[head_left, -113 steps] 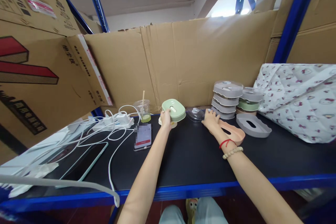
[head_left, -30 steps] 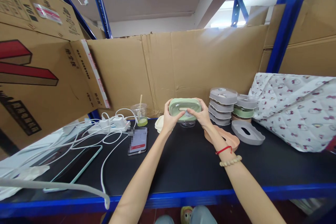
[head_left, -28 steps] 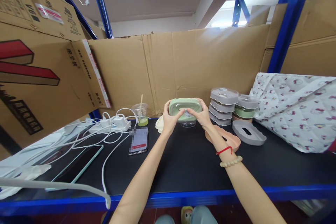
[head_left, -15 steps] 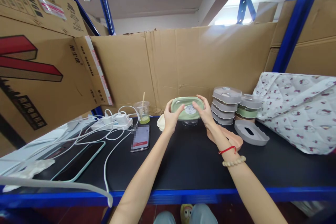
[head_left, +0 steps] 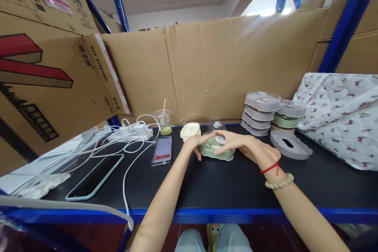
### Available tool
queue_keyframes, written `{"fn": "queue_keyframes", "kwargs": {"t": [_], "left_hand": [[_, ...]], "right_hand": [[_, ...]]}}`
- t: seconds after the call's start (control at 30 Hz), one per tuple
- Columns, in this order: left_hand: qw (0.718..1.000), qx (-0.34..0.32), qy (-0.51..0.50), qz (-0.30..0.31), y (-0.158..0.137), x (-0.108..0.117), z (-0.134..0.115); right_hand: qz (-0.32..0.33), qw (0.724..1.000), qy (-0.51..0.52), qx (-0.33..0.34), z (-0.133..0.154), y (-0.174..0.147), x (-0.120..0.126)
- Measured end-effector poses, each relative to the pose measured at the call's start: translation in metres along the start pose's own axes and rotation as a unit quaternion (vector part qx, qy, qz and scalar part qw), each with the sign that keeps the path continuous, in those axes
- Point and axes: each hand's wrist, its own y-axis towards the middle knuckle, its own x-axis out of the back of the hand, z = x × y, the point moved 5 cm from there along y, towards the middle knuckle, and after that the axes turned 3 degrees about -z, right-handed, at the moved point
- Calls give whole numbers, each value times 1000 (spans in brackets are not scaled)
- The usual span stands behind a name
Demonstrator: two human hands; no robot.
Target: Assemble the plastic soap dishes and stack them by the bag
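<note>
A pale green oval box (head_left: pixel 217 155) with a clear lid and a round white label stands upright on the black tabletop, between my two hands. My left hand (head_left: pixel 198 144) curves around its left end, with the thumb reaching over the top. On the right, my right hand (head_left: pixel 233 142) spans the lid, thumb at the front and fingers at the back. Just behind the box is a clear lid (head_left: pixel 217 124) with a label. A small cream container (head_left: pixel 190 130) sits beside my left hand. Under my right wrist lies a peach-coloured tray-like piece (head_left: pixel 267 150), partly hidden.
Stacked grey boxes (head_left: pixel 260 106) and a shorter mixed stack (head_left: pixel 286 120) stand at right, near a grey slotted piece (head_left: pixel 291 145) and a patterned bag (head_left: pixel 342 122). Leftward are a cup (head_left: pixel 165 122), a phone (head_left: pixel 163 149), a power strip (head_left: pixel 131 136) and white cables.
Both hands have moved down, bringing the green box from a tilted hold in the air to the tabletop. The view has shifted slightly, and the cream container shows more fully.
</note>
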Motion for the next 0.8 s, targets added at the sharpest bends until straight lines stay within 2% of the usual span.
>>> {"fn": "queue_keyframes", "kwargs": {"t": [0.07,0.13,0.23,0.33,0.37,0.53,0.8], "left_hand": [[999,-7,-31,-34,8,8,2],[995,-59,-75,-25,20,16,0],[981,-133,-111,83,36,18,-2],[970,-150,-82,176,42,15,-1],[969,-152,-70,180,42,15,-2],[978,-165,-5,124,33,19,-7],[970,-177,79,149,22,16,-10]], "right_hand": [[6,1000,-2,2,-4,0,-5],[-15,1000,14,2,-7,-1,-6],[-72,996,46,7,-12,-3,-4],[-99,994,53,7,-16,-3,-2],[-107,993,53,9,-17,-3,-1],[-104,993,46,8,-16,-1,2],[-61,997,36,4,-12,1,1]]}}
